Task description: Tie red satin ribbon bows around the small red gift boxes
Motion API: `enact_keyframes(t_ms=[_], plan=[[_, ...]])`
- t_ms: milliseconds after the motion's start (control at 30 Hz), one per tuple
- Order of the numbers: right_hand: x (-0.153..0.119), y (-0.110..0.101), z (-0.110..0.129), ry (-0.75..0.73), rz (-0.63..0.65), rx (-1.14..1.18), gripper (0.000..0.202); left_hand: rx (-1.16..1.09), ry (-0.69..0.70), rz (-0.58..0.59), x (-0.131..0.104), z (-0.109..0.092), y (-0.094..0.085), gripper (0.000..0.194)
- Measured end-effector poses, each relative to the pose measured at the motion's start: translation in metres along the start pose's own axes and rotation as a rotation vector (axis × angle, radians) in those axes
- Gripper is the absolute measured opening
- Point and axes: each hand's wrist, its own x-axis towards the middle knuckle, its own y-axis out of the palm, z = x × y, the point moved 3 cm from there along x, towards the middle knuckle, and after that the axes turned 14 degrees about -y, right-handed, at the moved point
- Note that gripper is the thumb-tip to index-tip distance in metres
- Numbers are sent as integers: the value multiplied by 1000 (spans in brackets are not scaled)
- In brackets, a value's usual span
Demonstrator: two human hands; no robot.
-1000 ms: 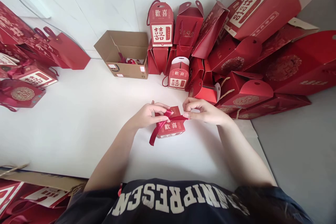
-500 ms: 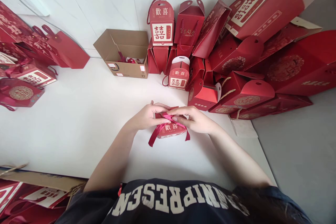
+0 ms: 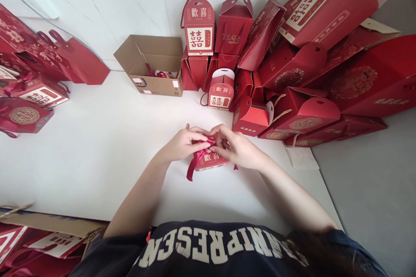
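Observation:
A small red gift box (image 3: 212,162) with pale characters on its top lies on the white table in front of me. A dark red satin ribbon (image 3: 194,165) crosses its top, one tail hanging over the left side and a short tip showing at the right. My left hand (image 3: 182,143) pinches the ribbon from the left between thumb and fingers. From the right, my right hand (image 3: 237,145) is closed with thumb and fingertips on the ribbon at the middle of the box. The fingers partly hide the knot area.
A brown cardboard box (image 3: 156,84) holding ribbon pieces stands at the back against the tiled wall. Red gift boxes (image 3: 250,114) are stacked to the right. More red boxes (image 3: 30,114) and bags (image 3: 81,58) stand at the left. A carton of red items (image 3: 48,242) sits at the lower left.
My right hand has curled its fingers more and shifted its pinch on the ribbon. The ribbon's right tail, hanging in full before, is now mostly hidden. My left hand stays about where it was.

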Motion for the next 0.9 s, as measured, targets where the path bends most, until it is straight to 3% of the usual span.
enact_keyframes(t_ms=[200,533,733,900], plan=[[3,0,-12,11,-121,-14,15,24,16,-8,0,2,0,14],[4,4,-14,31,-189,41,15,112,22,-35,-3,-4,-1,15],[3,-4,-11,-21,-148,1,12,-51,-7,-16,-5,-3,-1,18],[3,-7,-7,-3,-79,59,19,-60,-16,-1,-5,-3,0,20]])
